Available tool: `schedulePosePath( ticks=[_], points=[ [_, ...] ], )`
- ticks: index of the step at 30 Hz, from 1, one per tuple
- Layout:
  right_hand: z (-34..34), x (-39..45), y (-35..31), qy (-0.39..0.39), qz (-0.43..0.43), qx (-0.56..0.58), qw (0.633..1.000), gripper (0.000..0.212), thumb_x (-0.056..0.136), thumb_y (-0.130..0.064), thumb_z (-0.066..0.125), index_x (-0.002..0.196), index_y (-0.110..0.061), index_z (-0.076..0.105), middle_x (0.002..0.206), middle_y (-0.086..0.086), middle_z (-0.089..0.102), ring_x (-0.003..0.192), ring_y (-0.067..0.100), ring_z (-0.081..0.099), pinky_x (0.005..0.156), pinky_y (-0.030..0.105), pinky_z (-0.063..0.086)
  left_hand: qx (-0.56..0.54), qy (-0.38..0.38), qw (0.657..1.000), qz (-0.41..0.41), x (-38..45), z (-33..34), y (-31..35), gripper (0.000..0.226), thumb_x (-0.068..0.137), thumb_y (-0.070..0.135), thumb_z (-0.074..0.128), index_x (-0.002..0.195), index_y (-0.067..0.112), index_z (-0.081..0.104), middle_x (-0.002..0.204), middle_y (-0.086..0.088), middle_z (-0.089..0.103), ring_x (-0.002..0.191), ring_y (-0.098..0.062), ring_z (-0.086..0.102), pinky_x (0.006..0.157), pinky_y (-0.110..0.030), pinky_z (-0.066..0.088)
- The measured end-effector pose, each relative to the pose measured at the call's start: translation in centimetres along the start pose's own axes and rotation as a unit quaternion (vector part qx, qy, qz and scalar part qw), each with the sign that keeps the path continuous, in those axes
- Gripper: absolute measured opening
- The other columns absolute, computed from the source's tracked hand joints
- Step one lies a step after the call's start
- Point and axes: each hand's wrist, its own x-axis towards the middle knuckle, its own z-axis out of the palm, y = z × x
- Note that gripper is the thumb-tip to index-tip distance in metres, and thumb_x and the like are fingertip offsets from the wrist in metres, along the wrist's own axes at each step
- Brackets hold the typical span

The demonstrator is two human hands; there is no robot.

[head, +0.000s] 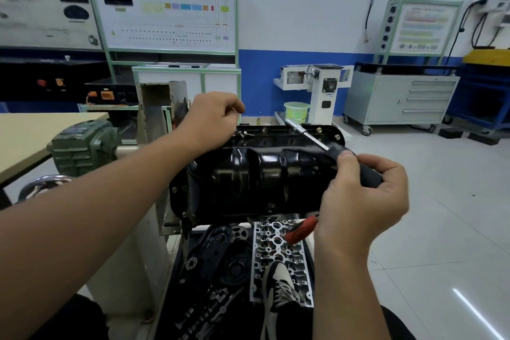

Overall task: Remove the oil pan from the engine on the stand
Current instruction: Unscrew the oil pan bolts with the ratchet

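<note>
A glossy black oil pan (256,176) sits at the centre of the view, bolted face-up on an engine held by a white stand (154,130). The engine block itself is hidden beneath the pan.

The right hand (361,196) curls its fingers and thumb round the black handle of a ratchet wrench (317,141). The wrench's bright metal shaft runs up and left across the pan's far right corner, and its tip lies beyond the far flange, where it is hard to make out. The palm hides the end of the handle.

The left hand (212,119) hovers over the pan's far left flange with fingers curled in and fingertips drawn together. Whether they pinch a bolt cannot be told. Small loose bolts (244,134) lie on the flange just below it.

Gold-coloured bolts (337,136) show along the far right rim. The near rim is partly covered by the forearms.

Below the pan, a tray holds a silver cylinder head (276,246), dark timing covers (220,251) and camshafts (204,312), with a red-handled tool (302,229) partly behind the right wrist. A sneaker (281,284) rests on the cylinder head.

Open tiled floor (441,201) lies to the right. A beige table (41,130) and a green gearbox (82,143) crowd the left.
</note>
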Motion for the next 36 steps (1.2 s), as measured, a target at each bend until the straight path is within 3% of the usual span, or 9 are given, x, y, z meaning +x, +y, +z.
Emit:
schedulePosePath(
  ticks=[3,5,7,14,18,22,29,33,36],
  points=[
    [-0.5,0.9,-0.8,0.048,-0.102,-0.050,0.992,0.019,0.084,-0.014,0.076,0.087,-0.023,0.060,0.068,-0.020,0.061,0.066,-0.002,0.062,0.063,0.013,0.050,-0.025,0.000,0.999,0.036,-0.9,1.0,1.9,0.019,0.093,0.005,0.063,0.099,0.015,0.078,0.078,0.017,0.064,0.070,0.004,0.058,0.071,-0.005,0.041],
    [-0.8,1.9,-0.9,0.064,-0.119,-0.065,0.989,0.019,0.083,-0.013,0.076,0.089,-0.021,0.060,0.066,-0.022,0.058,0.066,-0.002,0.060,0.066,0.016,0.050,-0.017,-0.032,0.997,0.065,-1.2,1.8,2.7,0.017,0.092,0.007,0.065,0.100,0.016,0.078,0.083,0.015,0.066,0.075,0.006,0.059,0.072,-0.002,0.038],
    [-0.9,2.8,-0.8,0.065,-0.118,-0.072,0.988,0.019,0.083,-0.010,0.075,0.088,-0.020,0.060,0.065,-0.021,0.058,0.065,-0.001,0.060,0.067,0.022,0.052,-0.009,-0.064,0.994,0.083,-1.0,2.4,3.2,0.018,0.092,0.008,0.066,0.102,0.017,0.078,0.086,0.012,0.068,0.079,0.005,0.060,0.071,0.000,0.038],
    [0.0,4.2,1.1,0.020,-0.055,-0.087,0.995,0.022,0.088,-0.012,0.076,0.084,-0.022,0.057,0.072,-0.019,0.059,0.070,-0.009,0.060,0.063,0.005,0.042,-0.018,-0.103,0.992,0.071,1.2,5.4,6.0,0.025,0.094,0.010,0.062,0.114,0.018,0.073,0.086,0.023,0.061,0.075,0.005,0.058,0.070,-0.004,0.038],
    [0.2,5.0,1.5,-0.037,-0.068,-0.133,0.988,0.021,0.091,-0.012,0.074,0.084,-0.022,0.057,0.079,-0.011,0.063,0.078,0.006,0.063,0.064,0.005,0.040,-0.005,-0.136,0.989,0.053,2.3,6.6,6.3,0.028,0.094,0.012,0.064,0.119,0.020,0.073,0.089,0.017,0.065,0.081,0.004,0.057,0.071,-0.005,0.037],
    [-0.1,6.2,1.2,-0.075,-0.070,-0.175,0.979,0.019,0.091,-0.012,0.071,0.085,-0.022,0.057,0.081,-0.006,0.066,0.079,0.006,0.061,0.065,0.003,0.039,-0.004,-0.134,0.990,0.047,2.6,6.6,6.2,0.026,0.093,0.011,0.064,0.115,0.019,0.075,0.083,0.020,0.064,0.079,0.006,0.058,0.069,0.000,0.036],
    [0.8,5.6,0.9,-0.072,-0.112,-0.192,0.972,0.018,0.093,-0.002,0.062,0.087,-0.016,0.053,0.087,0.005,0.062,0.077,0.012,0.054,0.065,0.003,0.037,-0.009,-0.125,0.992,0.031,2.0,6.4,6.4,0.022,0.094,0.008,0.061,0.096,0.019,0.080,0.077,0.025,0.060,0.071,0.002,0.059,0.060,0.002,0.036],
    [0.8,6.0,0.9,-0.101,-0.122,-0.191,0.969,0.019,0.093,-0.002,0.063,0.087,-0.018,0.053,0.089,0.003,0.062,0.083,0.018,0.058,0.067,0.004,0.038,-0.036,-0.129,0.991,0.002,1.8,6.1,6.6,0.034,0.091,-0.002,0.051,0.092,0.018,0.079,0.077,0.026,0.061,0.081,0.000,0.061,0.077,-0.014,0.044],
    [0.2,6.4,0.9,-0.135,-0.139,-0.194,0.962,0.023,0.092,-0.002,0.066,0.084,-0.020,0.054,0.089,0.002,0.063,0.082,0.015,0.060,0.067,0.003,0.037,-0.040,-0.126,0.991,-0.008,1.6,5.9,6.8,0.037,0.088,-0.005,0.048,0.090,0.017,0.078,0.075,0.022,0.062,0.082,-0.004,0.062,0.081,-0.021,0.046]
  ],
)
